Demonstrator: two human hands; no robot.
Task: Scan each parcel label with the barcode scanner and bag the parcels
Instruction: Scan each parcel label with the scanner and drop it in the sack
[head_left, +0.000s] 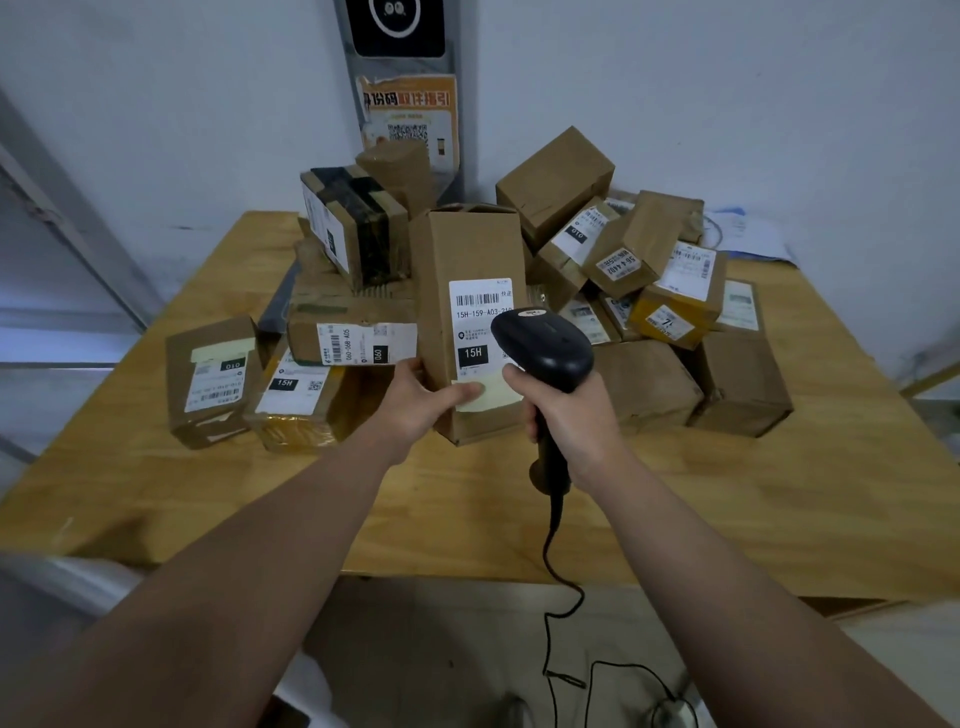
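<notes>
A tall brown cardboard parcel (467, 249) stands upright at the middle of the wooden table (727, 499). Its white label (480, 322) with a barcode and "15H" faces me. My left hand (421, 400) grips the parcel's lower left side, thumb across the front. My right hand (566, 421) holds a black barcode scanner (545, 345) by its handle, with the head right in front of the label's right side. The scanner's black cable (550, 587) hangs down off the table's front edge.
Several more labelled cardboard parcels lie in heaps on the left (218, 379), behind (353, 228) and on the right (675, 291). A white wall with an orange notice (410, 114) stands behind the table. A pale plastic bag (98, 582) shows at the lower left.
</notes>
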